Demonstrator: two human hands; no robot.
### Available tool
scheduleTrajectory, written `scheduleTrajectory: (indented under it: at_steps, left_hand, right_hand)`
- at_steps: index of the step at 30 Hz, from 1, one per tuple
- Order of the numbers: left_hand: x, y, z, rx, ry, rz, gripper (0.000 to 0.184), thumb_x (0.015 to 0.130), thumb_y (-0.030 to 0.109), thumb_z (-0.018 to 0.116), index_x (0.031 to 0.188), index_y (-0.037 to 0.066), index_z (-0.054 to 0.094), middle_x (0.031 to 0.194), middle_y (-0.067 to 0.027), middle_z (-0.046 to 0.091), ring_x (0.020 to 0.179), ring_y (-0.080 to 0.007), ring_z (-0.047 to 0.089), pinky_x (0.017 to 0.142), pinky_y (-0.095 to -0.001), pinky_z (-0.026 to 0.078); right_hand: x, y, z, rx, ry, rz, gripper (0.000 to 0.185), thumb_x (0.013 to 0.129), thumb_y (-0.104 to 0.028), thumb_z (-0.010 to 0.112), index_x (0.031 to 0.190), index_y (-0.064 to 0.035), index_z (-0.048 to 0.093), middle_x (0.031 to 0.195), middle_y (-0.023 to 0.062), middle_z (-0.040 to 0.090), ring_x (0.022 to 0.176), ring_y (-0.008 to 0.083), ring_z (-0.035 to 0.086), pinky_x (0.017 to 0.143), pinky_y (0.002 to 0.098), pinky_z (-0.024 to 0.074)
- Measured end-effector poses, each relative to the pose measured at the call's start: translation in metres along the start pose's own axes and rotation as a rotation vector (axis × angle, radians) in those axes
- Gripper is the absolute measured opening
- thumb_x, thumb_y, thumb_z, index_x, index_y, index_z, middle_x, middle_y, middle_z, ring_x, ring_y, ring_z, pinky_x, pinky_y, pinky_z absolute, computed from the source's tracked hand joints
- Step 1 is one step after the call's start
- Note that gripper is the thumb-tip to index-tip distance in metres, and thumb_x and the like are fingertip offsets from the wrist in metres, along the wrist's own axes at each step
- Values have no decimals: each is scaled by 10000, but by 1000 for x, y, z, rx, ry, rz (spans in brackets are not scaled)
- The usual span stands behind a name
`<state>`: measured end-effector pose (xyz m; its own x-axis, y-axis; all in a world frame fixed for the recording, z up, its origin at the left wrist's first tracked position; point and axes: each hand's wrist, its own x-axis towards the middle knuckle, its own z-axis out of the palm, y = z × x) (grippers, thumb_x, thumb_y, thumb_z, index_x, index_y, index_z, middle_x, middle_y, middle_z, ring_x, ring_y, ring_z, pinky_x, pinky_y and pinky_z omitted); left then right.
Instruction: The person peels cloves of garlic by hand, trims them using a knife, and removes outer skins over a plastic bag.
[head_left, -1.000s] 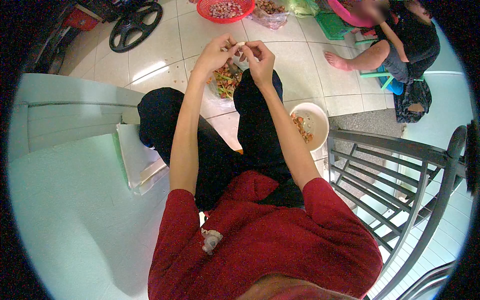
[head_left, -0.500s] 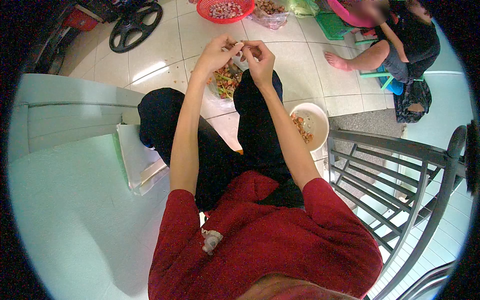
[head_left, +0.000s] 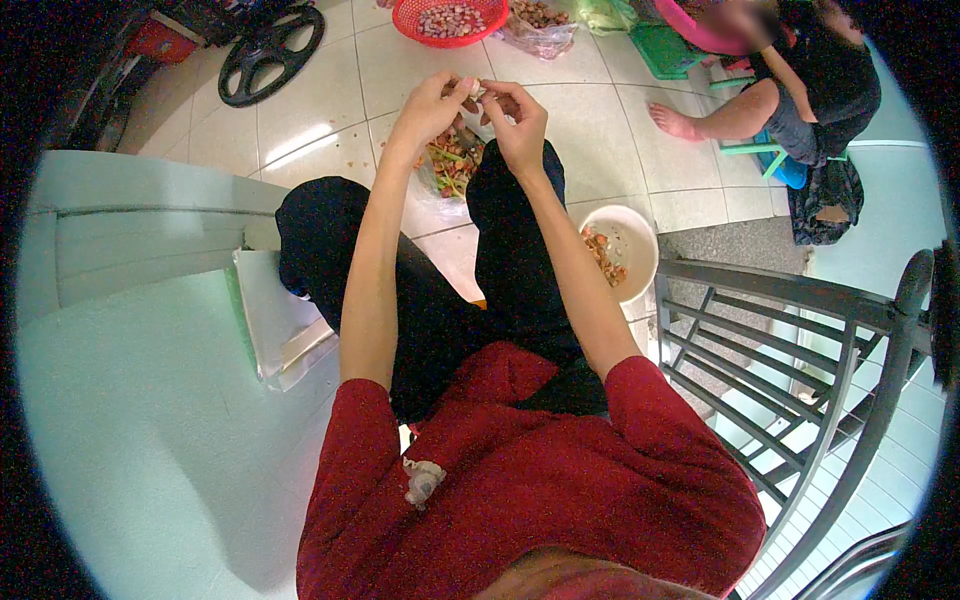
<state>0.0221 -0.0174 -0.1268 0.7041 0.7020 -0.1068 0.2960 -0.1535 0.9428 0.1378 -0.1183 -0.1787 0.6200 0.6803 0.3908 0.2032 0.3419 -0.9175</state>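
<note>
Left hand (head_left: 433,108): narrowed, thumb and finger pinching the piece (head_left: 477,90). Piece: small, pale, located between both hands' fingertips; judged light and firm, perhaps slippery, best held by its sides. Right hand (head_left: 521,130): narrowed likewise, fingertips gripping the piece's opposite side.

so the person's got a dark red fuzzy-looking top (head_left: 560,470) on, with loose short sleeves (head_left: 350,430) and a pale grey-white patch (head_left: 424,483) at the near left. black trousers (head_left: 520,230) below that, and left hand (head_left: 432,108) and right hand (head_left: 522,135) both bare.
</note>
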Motion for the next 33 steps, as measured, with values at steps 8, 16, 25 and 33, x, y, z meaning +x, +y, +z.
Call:
scheduleTrajectory:
  at_steps: [8, 16, 25, 33]
  left_hand:
    - [-4, 8, 0, 25, 2, -56, 420, 1007, 433, 557, 1056, 31, 668, 945, -67, 675, 857, -140, 596, 764, -296, 485]
    - [-4, 10, -2, 42, -13, -59, 468, 979, 478, 583, 1045, 23, 673, 888, -81, 684, 789, -154, 618, 679, -299, 506]
    - [-1, 5, -3, 75, -11, -52, 483, 973, 484, 589, 1012, 9, 666, 874, -78, 677, 769, -152, 616, 640, -302, 500]
    - [-1, 2, -3, 53, -18, -67, 507, 962, 518, 588, 1011, 19, 666, 867, -61, 663, 752, -141, 604, 623, -292, 494]
  right_hand:
    - [2, 0, 1, -43, 7, -10, 200, 892, -91, 714, 1069, 2, 717, 887, 81, 713, 715, 122, 662, 681, 259, 527]
    - [0, -4, 1, -29, 1, 36, 211, 883, -95, 732, 1074, -6, 721, 902, 86, 724, 734, 117, 674, 669, 254, 529]
    - [0, 0, 1, -49, -18, 23, 220, 882, -102, 729, 1077, -1, 723, 883, 83, 735, 715, 111, 671, 671, 261, 532]
    - [-1, 0, 1, -70, -18, -9, 249, 859, -88, 732, 1098, -15, 726, 900, 82, 734, 718, 115, 669, 679, 266, 537]
